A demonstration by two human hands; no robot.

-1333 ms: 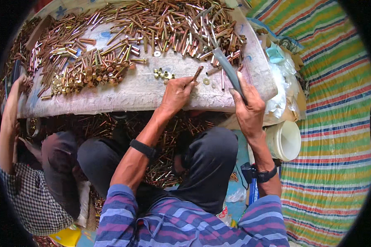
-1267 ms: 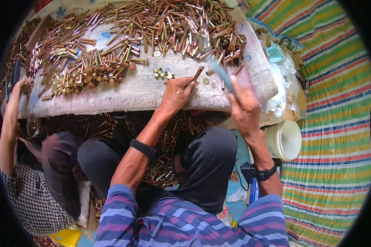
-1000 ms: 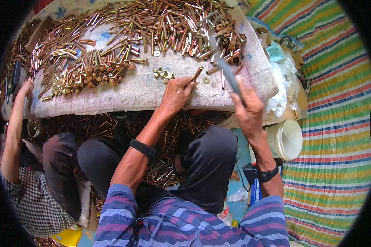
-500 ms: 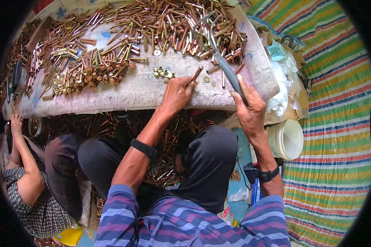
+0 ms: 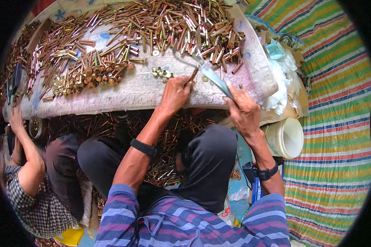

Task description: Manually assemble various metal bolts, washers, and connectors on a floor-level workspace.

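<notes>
My left hand (image 5: 177, 91) is pinched around a slim bronze-coloured metal sleeve (image 5: 194, 74), which points up and away from me over the padded table (image 5: 127, 94). In my right hand (image 5: 244, 106) is a forked tool (image 5: 218, 79) with a grey-blue handle and curved metal prongs. Motion blurs its prongs, which sit close to the sleeve's tip; whether they touch cannot be made out. Several small brass-coloured nuts (image 5: 163, 73) lie left of the sleeve. A flat washer (image 5: 205, 78) rests to its right, partly beside the tool.
Heaps of metal sleeves (image 5: 173, 22) and bolts (image 5: 107, 73) cover the table's far side. A white bucket (image 5: 290, 138) stands right of my arm, below some plastic bags (image 5: 278, 82). Another person's hand (image 5: 17, 120) works at the left edge. Striped sheeting (image 5: 334, 123) spreads at right.
My right hand has moved slightly left and toward me, swinging the tool's prongs down from the heap to near the sleeve. My left hand stays nearly still. The other person's hand has shifted slightly.
</notes>
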